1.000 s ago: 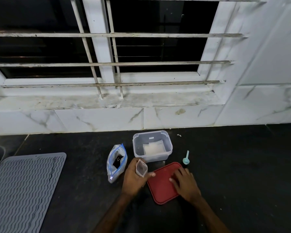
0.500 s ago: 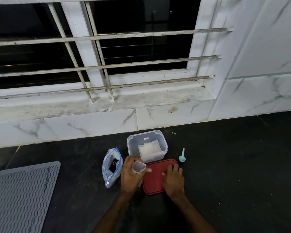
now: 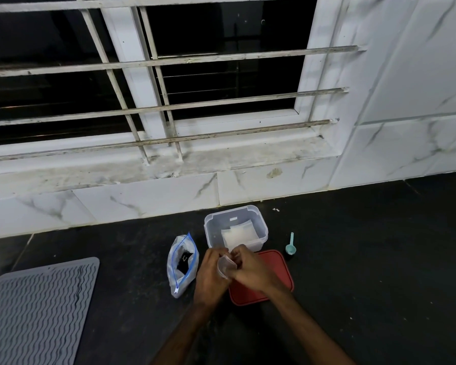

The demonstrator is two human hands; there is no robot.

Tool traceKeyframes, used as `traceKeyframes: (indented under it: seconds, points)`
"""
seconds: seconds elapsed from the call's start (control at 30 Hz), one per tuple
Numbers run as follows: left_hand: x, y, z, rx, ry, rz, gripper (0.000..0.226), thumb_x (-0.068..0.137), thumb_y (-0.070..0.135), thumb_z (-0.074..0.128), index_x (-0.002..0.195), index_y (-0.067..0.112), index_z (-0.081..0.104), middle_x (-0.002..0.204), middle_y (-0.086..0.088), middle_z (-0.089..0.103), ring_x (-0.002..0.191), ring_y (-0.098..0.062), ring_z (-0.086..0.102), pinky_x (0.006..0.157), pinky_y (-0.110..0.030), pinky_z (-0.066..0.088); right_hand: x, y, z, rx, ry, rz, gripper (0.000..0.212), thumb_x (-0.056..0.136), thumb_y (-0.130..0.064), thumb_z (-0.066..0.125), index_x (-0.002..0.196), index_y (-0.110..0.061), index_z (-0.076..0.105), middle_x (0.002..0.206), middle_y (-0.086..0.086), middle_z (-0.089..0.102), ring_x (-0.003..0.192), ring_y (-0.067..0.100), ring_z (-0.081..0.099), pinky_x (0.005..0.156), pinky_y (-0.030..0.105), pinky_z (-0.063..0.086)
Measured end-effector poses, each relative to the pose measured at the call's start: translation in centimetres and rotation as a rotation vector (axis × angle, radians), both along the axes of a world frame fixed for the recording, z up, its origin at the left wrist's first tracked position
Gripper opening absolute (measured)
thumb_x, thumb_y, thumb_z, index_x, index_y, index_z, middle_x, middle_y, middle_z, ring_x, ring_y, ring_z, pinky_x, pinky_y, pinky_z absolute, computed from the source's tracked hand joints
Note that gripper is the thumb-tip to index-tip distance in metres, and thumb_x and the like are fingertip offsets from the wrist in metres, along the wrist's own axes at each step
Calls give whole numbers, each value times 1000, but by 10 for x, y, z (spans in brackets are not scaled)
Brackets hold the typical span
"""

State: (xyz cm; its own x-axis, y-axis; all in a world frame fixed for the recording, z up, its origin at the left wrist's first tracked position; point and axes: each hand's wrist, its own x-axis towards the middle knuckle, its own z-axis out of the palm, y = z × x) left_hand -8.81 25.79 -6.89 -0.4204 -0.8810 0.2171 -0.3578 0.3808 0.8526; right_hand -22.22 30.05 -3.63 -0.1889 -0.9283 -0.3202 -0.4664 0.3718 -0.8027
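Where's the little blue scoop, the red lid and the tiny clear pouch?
blue scoop (image 3: 291, 249): head view, its bowl.
red lid (image 3: 281, 265): head view, bare right part.
clear pouch (image 3: 224, 268): head view, middle, between hands.

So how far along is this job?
Done: the red square plastic lid is off, lying on the dark counter, and the clear plastic box holds a white packet. In hand: left hand and right hand both grip a small clear plastic pouch. Probably left: the pouch's filling or stowing, and the lid back on.
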Motion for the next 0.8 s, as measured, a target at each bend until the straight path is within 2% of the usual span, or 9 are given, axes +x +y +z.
traceKeyframes:
  seconds: [0.1,0.2,0.27,0.33,0.43,0.53,0.6,0.7,0.8]
  points:
    - [-1,-4,-2,22,-11,-46,30,76,20,75,100,27,59,106,16,56,101,-3,57,81,-22,50,2,-9,3,-18,264,0,33,82,-43,63,106,-22,54,94,-3,69,84,16,66,70,33,53]
    - [0,-8,-5,87,19,-90,52,68,30,82,112,31,55,116,16,54,109,-4,55,85,-20,49,0,-17,8,-81,461,-31,22,87,-32,60,104,-19,55,93,1,70,87,22,66,64,29,46]
    - [2,-7,-4,155,41,-111,69,64,42,86,121,31,50,120,17,53,111,-2,55,87,-18,48,-3,-20,12,-107,514,-49,19,88,-29,56,104,-19,56,95,2,70,88,24,66,63,28,40]
    - [4,-4,-5,186,48,-99,68,67,50,83,123,30,50,118,17,53,109,-1,55,87,-18,48,-6,-22,13,-113,532,-44,18,87,-25,55,104,-20,55,98,3,69,90,26,65,65,29,41]
    - [9,-1,-13,194,82,50,38,81,48,69,110,30,54,108,12,57,100,-4,59,84,-23,50,-10,-23,12,-122,530,-2,17,87,-29,59,101,-21,56,97,4,69,91,26,64,67,30,41]
    - [11,-1,-13,281,56,125,11,90,35,64,90,24,61,85,6,69,82,-11,67,73,-27,53,-15,-22,9,-96,485,56,18,85,-40,64,90,-24,60,91,0,69,85,21,63,62,27,37]
    - [11,2,-7,353,-37,122,27,89,47,60,83,21,63,77,7,70,75,-9,67,65,-19,49,-18,-20,7,-83,486,104,20,84,-43,64,87,-24,65,89,-2,70,84,18,64,61,26,37]
    - [7,4,-3,415,-235,128,46,85,67,52,80,23,65,75,7,69,71,-6,64,60,-22,43,-17,-18,6,-85,528,194,22,85,-43,66,91,-22,69,93,-3,71,87,16,64,63,25,37]
    - [3,1,-7,400,-401,122,44,87,59,55,74,19,66,71,2,69,69,-12,66,64,-33,52,-14,-20,2,-76,588,252,20,86,-37,66,98,-21,68,101,-3,70,95,17,63,68,25,38]
